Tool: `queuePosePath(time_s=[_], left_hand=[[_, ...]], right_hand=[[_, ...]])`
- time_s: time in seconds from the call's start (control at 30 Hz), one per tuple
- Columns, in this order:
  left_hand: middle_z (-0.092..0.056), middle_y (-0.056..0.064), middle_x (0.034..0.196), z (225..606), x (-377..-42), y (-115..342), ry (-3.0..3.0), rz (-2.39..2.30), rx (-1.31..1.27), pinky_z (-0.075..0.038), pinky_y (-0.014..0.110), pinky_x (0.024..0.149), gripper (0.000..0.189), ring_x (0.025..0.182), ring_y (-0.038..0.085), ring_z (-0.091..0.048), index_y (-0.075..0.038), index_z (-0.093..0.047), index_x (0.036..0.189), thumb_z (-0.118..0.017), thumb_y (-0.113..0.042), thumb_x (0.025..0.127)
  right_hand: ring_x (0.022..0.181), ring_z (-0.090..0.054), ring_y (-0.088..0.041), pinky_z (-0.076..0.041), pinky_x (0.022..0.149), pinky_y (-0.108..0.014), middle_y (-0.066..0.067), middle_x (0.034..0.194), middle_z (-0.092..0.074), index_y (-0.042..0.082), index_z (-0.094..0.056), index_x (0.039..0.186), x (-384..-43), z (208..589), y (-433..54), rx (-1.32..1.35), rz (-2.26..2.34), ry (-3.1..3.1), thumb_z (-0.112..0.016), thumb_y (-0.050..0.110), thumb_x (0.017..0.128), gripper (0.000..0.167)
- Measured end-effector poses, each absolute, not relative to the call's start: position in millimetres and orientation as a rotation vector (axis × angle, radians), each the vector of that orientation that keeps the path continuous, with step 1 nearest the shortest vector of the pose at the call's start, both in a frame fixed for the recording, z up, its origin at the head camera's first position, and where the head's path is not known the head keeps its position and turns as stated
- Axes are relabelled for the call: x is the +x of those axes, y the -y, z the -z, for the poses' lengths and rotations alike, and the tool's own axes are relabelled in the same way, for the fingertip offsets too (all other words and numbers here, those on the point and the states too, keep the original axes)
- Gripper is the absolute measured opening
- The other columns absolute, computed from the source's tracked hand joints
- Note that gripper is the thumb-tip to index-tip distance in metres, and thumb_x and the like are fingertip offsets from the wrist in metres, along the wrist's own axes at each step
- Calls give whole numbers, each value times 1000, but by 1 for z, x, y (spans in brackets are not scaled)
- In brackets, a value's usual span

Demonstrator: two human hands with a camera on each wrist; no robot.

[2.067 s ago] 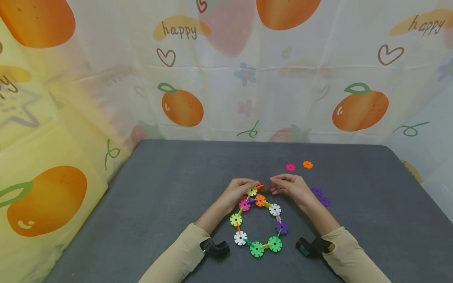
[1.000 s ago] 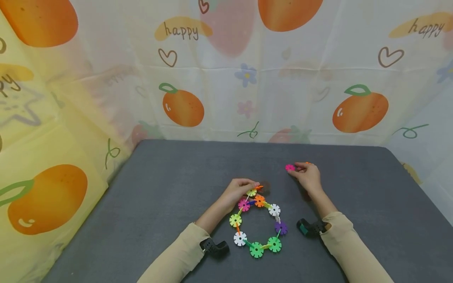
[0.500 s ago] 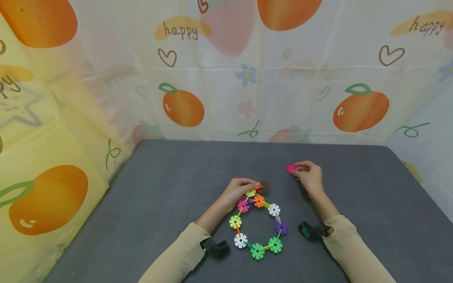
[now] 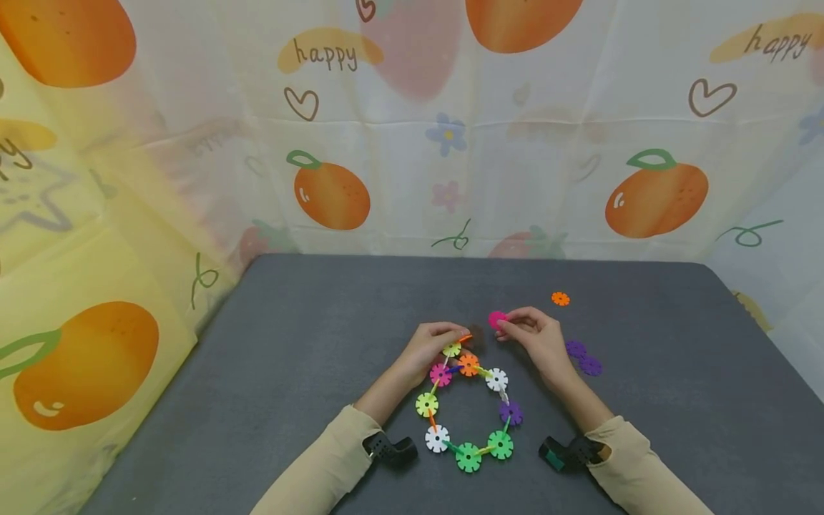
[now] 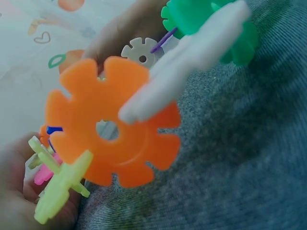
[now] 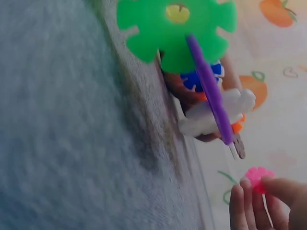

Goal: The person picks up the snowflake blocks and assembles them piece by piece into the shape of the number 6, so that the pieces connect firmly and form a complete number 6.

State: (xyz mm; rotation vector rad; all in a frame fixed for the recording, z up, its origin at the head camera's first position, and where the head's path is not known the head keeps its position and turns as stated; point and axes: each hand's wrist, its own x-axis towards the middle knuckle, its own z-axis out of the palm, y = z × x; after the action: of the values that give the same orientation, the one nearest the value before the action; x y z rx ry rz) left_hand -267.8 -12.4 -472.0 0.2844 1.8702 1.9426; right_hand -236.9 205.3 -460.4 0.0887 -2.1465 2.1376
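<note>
A ring of interlocked plastic snowflake discs, with a green disc (image 4: 468, 457) nearest the front, lies on the dark table. My left hand (image 4: 425, 352) grips the discs at its far end, by a yellow disc (image 4: 453, 349) and an edge-on orange one (image 4: 465, 337). A dark brown disc (image 4: 476, 335) sticks out beyond those fingertips. Thumb and finger of my right hand (image 4: 536, 340) pinch a loose pink snowflake disc (image 4: 496, 320), just right of the brown disc. In the left wrist view a large orange disc (image 5: 86, 115) covers much of the chain.
A loose orange disc (image 4: 561, 299) lies farther back on the right. Two purple discs (image 4: 582, 357) lie beside my right forearm. The grey table (image 4: 322, 300) ends at a patterned curtain. Each wrist wears a black strapped camera.
The right hand has gone out to the back right, pinched the pink disc off the table and brought it left, close to the left hand. The left hand has stayed nearly still on the chain.
</note>
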Motion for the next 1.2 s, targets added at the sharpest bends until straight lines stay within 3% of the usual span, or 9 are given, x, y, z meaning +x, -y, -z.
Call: queuePosePath(time_s=[0.47,0.77,1.0,1.2], left_hand=[[-70,4,91,467,-265,11,-1848,-2016,149,-54,20,53,33,67,6,-68,4,-64,117,-53,-22,100],[-72,6,94,469,-266,13,-1829,-1983,166,-55,20,55,32,69,6,-69,3,-65,115,-55,-23,100],[-71,10,96,469,-266,14,-1828,-1976,203,-56,21,57,33,69,7,-69,6,-64,115,-53,-22,100],[-71,9,94,470,-266,13,-1846,-1976,193,-56,20,57,33,68,7,-69,6,-63,115,-52,-21,101]], right_hand=[[75,-71,-17,-61,72,-32,1,86,-71,-9,-61,100,-232,464,-202,321,-2100,2227,-72,8,88,24],[76,-71,-17,-61,72,-32,-13,91,-70,-5,-63,99,-231,467,-202,404,-2012,2298,-73,9,87,22],[77,-72,-15,-61,75,-33,-13,93,-70,-6,-62,100,-231,465,-201,426,-2016,2269,-72,6,87,20],[82,-73,-21,-61,77,-33,-23,98,-69,-5,-63,104,-231,464,-200,470,-2013,2285,-71,5,87,22]])
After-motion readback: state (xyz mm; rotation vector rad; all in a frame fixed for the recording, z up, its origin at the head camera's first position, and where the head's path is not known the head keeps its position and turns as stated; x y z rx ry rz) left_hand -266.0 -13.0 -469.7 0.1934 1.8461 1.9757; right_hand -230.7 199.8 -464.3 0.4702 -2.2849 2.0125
